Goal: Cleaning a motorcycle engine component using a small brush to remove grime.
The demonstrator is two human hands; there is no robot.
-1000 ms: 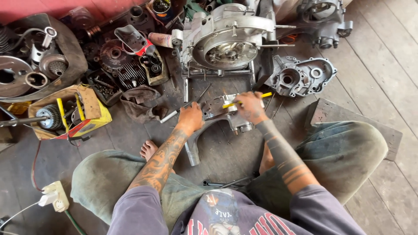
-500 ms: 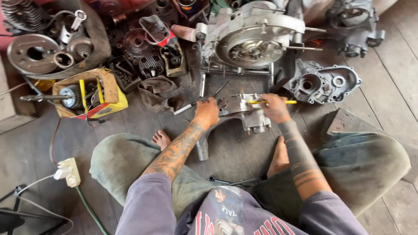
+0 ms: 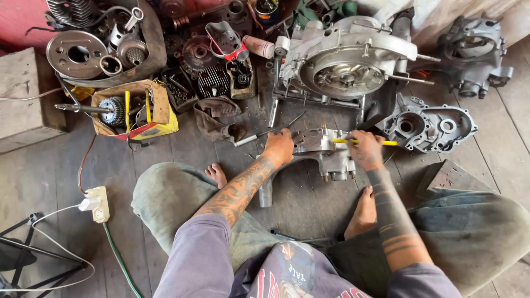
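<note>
The small grey engine casing point(image 3: 323, 149) lay on the wooden floor point(image 3: 486, 143) between the person's knees, just in front of the bare feet, with its bolt stubs pointing toward the body. A yellow-handled tool point(image 3: 367, 142) lay across its right end, roughly level and pointing to the right.

Work like this probably went best with the casing pinned flat so it could not rock, the tool kept square to whatever it bore on, and the force kept short and controlled rather than levered, since cast metal of this kind chips easily at an edge.

The left hand point(image 3: 279, 148) was pressed onto the left end of the casing, fingers curled down over it in a steadying hold; whether they truly gripped an edge could not be told. The right hand point(image 3: 365, 150) was clenched around the yellow-handled tool, its knuckles up and the tool's tip hidden by the hand.

Just beyond stood a large engine block point(image 3: 348, 60) with a round opening, and to the right a dark crankcase cover point(image 3: 428, 127). A thin rod point(image 3: 265, 133) lay near the left hand. Farther left were a dark rag point(image 3: 218, 118), a cardboard box point(image 3: 157, 107) holding a gear, and a white power strip point(image 3: 99, 203).
</note>
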